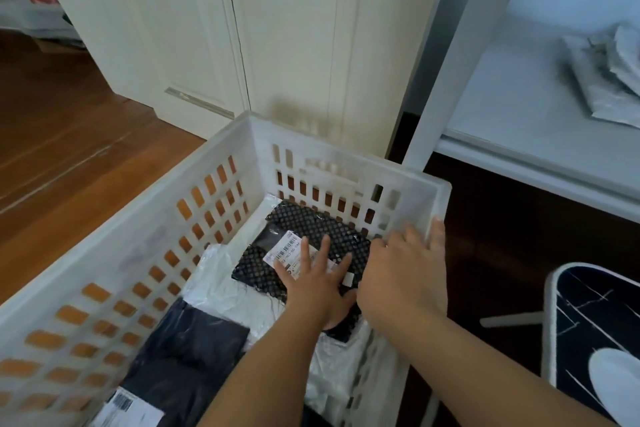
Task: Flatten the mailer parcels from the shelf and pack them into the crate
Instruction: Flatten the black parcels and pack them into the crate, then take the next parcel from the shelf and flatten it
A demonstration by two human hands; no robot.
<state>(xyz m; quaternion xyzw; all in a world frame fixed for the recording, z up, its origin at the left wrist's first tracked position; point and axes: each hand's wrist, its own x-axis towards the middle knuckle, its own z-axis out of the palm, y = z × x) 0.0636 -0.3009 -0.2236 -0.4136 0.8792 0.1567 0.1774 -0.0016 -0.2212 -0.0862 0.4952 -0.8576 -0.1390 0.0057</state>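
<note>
Your left hand (317,282) lies flat with fingers spread on the black dotted mailer (311,236), fingertips over its white shipping label (284,251). Your right hand (407,270) is just beside it, fingers straight and relaxed, its palm over the mailer's right edge and its outermost finger reaching up to touch the rim of the crate (349,158); it holds nothing that shows. The dotted mailer lies in the far right corner of the crate, close under the far slotted wall, on top of a crumpled white mailer (221,274). Nearer you inside the crate, a dark navy mailer (187,357) with its own label lies flat against the left wall. Between the navy mailer and the crate's right wall, white plastic shows with open room above it. Outside the crate, to its right and higher, the white shelf (519,107) carries a pile of grey mailers (609,80) near the frame's edge. Left of the crate the wooden floor (69,135) is open.
</note>
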